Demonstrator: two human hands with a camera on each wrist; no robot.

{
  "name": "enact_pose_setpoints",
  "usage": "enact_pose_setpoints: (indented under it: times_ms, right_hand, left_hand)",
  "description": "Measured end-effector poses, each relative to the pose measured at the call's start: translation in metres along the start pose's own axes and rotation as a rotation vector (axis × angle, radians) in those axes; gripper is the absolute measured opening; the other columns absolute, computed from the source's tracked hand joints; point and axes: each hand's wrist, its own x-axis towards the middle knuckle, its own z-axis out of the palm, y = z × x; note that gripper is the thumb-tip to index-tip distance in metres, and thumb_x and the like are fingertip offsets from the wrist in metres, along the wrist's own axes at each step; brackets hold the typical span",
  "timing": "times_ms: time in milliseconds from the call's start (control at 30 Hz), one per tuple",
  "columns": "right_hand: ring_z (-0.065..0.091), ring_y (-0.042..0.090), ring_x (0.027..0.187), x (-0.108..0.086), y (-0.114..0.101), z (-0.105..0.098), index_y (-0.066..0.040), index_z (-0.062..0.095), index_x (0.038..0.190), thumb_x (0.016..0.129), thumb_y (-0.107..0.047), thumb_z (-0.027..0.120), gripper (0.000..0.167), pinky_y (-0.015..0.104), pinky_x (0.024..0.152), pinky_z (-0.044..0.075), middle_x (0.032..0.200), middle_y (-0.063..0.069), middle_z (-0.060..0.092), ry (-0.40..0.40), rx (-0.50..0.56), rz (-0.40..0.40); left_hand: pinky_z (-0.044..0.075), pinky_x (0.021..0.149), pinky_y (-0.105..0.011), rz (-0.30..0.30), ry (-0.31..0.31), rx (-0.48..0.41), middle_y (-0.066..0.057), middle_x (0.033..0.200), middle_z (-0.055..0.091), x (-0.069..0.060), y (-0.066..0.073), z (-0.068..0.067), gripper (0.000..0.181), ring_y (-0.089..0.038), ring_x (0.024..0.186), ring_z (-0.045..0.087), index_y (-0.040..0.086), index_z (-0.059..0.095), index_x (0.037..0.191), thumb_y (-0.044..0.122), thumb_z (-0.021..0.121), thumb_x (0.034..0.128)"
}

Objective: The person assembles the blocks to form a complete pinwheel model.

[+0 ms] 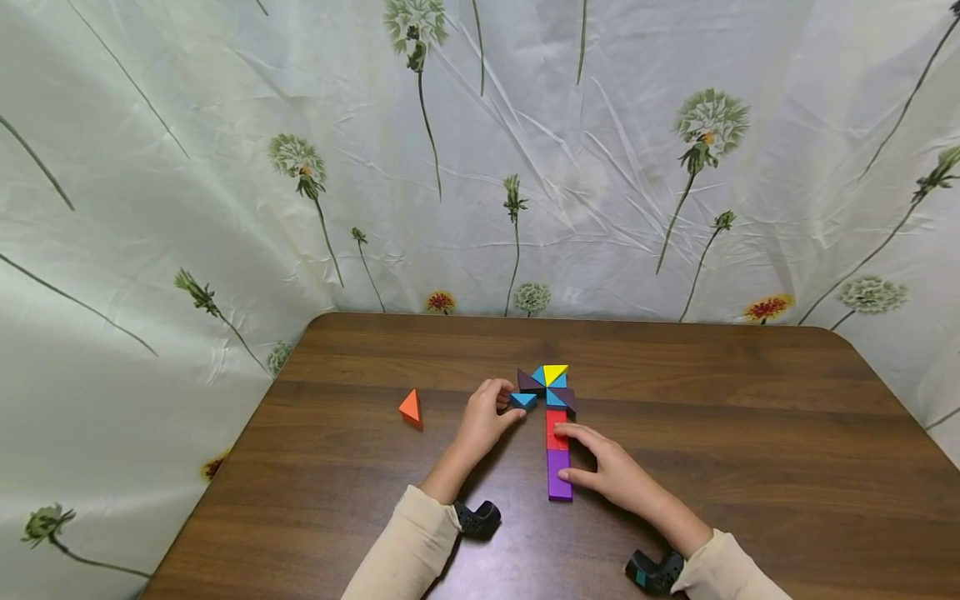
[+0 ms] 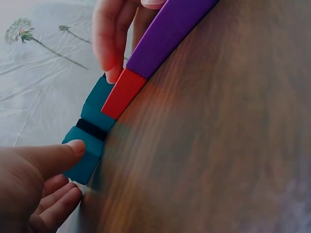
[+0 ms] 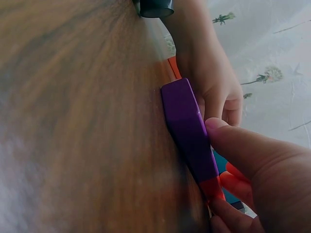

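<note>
My left hand (image 1: 482, 421) pinches a blue triangular block (image 1: 523, 402), thumb on its near side and fingers behind. That block sits at the left of a pinwheel of triangular blocks, with a yellow triangular block (image 1: 555, 373) at its top and dark triangular blocks (image 1: 528, 382) among the blue ones. Below the pinwheel runs a column: a red block (image 1: 552, 423), then a purple rectangular block (image 1: 558, 483). My right hand (image 1: 618, 473) rests along the column's right side, a fingertip on the red block and the thumb (image 3: 218, 125) against the purple one.
An orange triangular block (image 1: 410, 410) stands apart on the wooden table (image 1: 300, 500), left of my left hand. Behind the table's far edge hangs a pale curtain (image 1: 600, 167) printed with dandelions. Each wrist wears a black device (image 1: 480, 520).
</note>
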Motion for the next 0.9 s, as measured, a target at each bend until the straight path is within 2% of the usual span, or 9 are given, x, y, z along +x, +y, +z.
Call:
enact_pose_setpoints:
  times_ms: [300, 900]
  right_hand:
    - [0.040, 0.029, 0.120, 0.000, 0.000, 0.000, -0.010, 0.050, 0.126, 0.079, -0.029, 0.069, 0.055, 0.048, 0.097, 0.032, 0.128, 0.011, 0.048, 0.003, -0.006, -0.008]
    - [0.040, 0.029, 0.120, 0.000, 0.000, 0.000, -0.010, 0.050, 0.126, 0.078, -0.028, 0.070, 0.055, 0.048, 0.096, 0.033, 0.128, 0.011, 0.048, 0.005, -0.005, -0.009]
  left_hand:
    - [0.049, 0.067, -0.020, -0.004, 0.026, 0.000, -0.006, 0.087, 0.053, -0.002, 0.001, 0.002, 0.030, -0.017, 0.076, 0.058, 0.000, 0.057, 0.095, 0.010, 0.075, 0.0733]
    - [0.049, 0.064, -0.018, -0.005, 0.075, -0.010, -0.005, 0.083, 0.054, 0.003, 0.004, 0.013, 0.029, -0.016, 0.071, 0.059, 0.001, 0.057, 0.092, 0.012, 0.076, 0.0720]
